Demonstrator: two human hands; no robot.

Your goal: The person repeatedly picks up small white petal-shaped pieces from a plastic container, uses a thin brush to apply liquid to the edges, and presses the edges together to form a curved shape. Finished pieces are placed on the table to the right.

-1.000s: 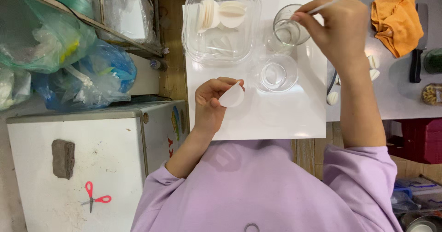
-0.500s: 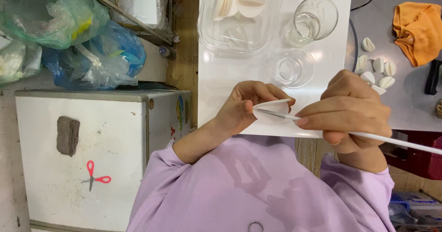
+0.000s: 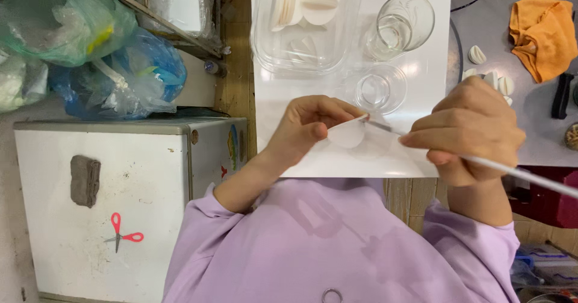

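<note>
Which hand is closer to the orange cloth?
The right hand. It sits just below and left of the crumpled orange cloth, holding a thin white stick. The left hand is farther left, holding a round white wrapper.

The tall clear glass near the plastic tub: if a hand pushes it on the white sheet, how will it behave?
The tall clear glass looks rigid and breakable, so probably fragile. It stands upright and is taller than the low glass bowl, so a high push may tip it. On the smooth white sheet it would likely slide.

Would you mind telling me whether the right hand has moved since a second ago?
Yes. The right hand has come from the tall glass toward the body, meeting the left hand at the white disc.
</note>
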